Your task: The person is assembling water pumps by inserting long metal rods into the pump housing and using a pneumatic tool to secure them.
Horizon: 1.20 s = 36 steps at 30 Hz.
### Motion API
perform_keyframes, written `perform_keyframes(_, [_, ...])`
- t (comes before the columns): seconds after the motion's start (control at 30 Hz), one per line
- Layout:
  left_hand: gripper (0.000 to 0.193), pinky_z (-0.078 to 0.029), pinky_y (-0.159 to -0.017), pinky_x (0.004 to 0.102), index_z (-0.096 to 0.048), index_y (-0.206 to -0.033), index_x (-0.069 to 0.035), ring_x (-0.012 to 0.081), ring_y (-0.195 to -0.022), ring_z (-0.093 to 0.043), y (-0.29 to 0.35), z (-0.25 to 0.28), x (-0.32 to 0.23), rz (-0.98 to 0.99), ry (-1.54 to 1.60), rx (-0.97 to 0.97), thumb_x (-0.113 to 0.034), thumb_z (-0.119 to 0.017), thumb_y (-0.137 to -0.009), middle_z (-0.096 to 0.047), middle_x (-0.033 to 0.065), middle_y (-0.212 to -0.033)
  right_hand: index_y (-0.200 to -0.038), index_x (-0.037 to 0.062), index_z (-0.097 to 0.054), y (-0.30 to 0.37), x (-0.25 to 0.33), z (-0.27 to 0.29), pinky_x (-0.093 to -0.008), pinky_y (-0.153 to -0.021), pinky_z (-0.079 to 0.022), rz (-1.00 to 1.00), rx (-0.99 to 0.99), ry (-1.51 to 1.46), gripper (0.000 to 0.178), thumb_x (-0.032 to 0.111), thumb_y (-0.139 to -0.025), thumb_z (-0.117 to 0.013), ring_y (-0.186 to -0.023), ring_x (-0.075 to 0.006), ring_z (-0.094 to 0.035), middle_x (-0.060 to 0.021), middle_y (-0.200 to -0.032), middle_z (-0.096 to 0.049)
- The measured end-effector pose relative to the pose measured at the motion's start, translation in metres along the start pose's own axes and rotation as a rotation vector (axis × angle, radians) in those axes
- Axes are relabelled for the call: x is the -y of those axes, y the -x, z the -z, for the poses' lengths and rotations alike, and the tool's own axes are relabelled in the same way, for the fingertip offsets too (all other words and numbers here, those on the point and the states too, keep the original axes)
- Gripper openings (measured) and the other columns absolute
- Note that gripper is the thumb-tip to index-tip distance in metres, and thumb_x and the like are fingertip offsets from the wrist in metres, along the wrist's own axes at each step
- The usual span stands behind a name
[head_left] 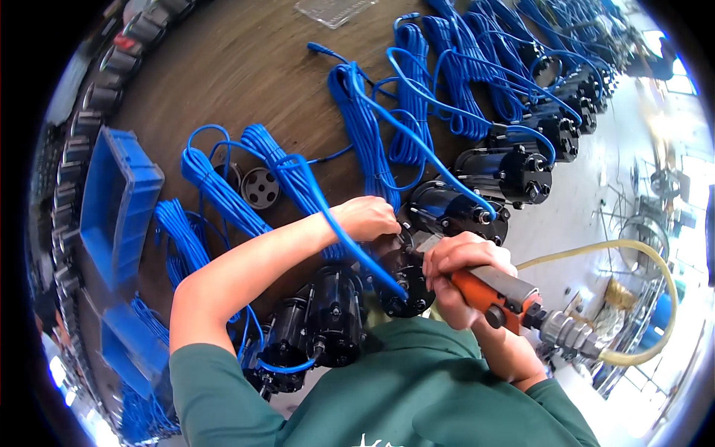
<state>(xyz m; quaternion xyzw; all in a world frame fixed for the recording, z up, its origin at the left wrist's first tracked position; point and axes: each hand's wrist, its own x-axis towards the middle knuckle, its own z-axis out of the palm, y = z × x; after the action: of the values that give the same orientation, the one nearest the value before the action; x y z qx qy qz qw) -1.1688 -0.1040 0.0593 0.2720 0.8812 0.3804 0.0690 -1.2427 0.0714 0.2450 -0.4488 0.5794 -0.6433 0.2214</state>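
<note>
Left hand [366, 217], arm bent, clamps down on black pump motor [402, 279]; right hand [458, 276] fists around orange air screwdriver [495, 292], tip on it.

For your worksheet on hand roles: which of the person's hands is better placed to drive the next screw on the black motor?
Probably the right hand: it already grips the orange air screwdriver, its tip at the black motor. The left hand rests on the motor, steadying it.
</note>
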Motion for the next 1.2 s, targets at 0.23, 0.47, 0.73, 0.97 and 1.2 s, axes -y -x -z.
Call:
perform_keyframes(0.23, [0.022, -0.054, -0.082, 0.0475, -0.069, -0.098, -0.004, 0.0374, -0.094, -0.067, 0.057, -0.004, -0.041, 0.287, 0.229, -0.265, -0.005, -0.070, -0.076, -0.069, 0.0175, -0.094, -0.092, -0.0033, -0.060, -0.003, -0.006, -0.011, -0.0334, -0.057, -0.058, 0.068, 0.081, 0.110, 0.016, -0.002, -0.077, -0.066, -0.062, -0.0198, -0.063, -0.0133, -0.078, -0.062])
perform_keyframes(0.47, [0.010, -0.055, -0.079, 0.0420, -0.072, -0.087, -0.004, 0.0317, -0.087, -0.067, 0.094, -0.058, -0.057, 0.388, 0.091, -0.447, -0.007, -0.070, -0.078, -0.063, 0.0112, -0.082, -0.107, -0.0011, -0.061, 0.008, 0.031, -0.011, -0.0284, -0.059, -0.055, 0.015, 0.019, 0.163, 0.026, 0.005, -0.082, -0.068, -0.064, -0.0173, -0.063, -0.0121, -0.084, -0.065])
perform_keyframes(0.73, [0.014, -0.056, -0.079, 0.0388, -0.072, -0.091, -0.003, 0.0284, -0.087, -0.068, 0.089, -0.080, -0.055, 0.297, 0.003, -0.628, -0.009, -0.072, -0.079, -0.072, 0.0097, -0.092, -0.105, -0.0081, -0.061, 0.012, 0.060, -0.052, -0.0335, -0.058, -0.058, 0.072, 0.177, -0.225, 0.032, -0.009, -0.073, -0.066, -0.061, -0.0212, -0.065, -0.0168, -0.081, -0.066])
perform_keyframes(0.97, [0.014, -0.055, -0.081, 0.0379, -0.072, -0.090, -0.003, 0.0281, -0.087, -0.068, 0.089, -0.085, -0.060, 0.331, -0.033, -0.662, -0.008, -0.071, -0.077, -0.072, 0.0098, -0.089, -0.094, -0.0038, -0.062, 0.013, 0.019, -0.073, -0.0312, -0.062, -0.059, 0.148, 0.329, 0.054, 0.022, -0.006, -0.072, -0.065, -0.066, -0.0216, -0.067, -0.0149, -0.080, -0.065])
perform_keyframes(1.2, [0.011, -0.056, -0.080, 0.0399, -0.070, -0.087, -0.002, 0.0314, -0.088, -0.069, 0.085, -0.085, -0.052, 0.345, 0.008, -0.608, -0.011, -0.069, -0.081, -0.071, 0.0130, -0.087, -0.088, -0.0023, -0.064, 0.004, 0.018, -0.081, -0.0273, -0.064, -0.056, 0.119, 0.372, 0.171, 0.020, -0.005, -0.068, -0.064, -0.066, -0.0181, -0.067, -0.0123, -0.078, -0.068])
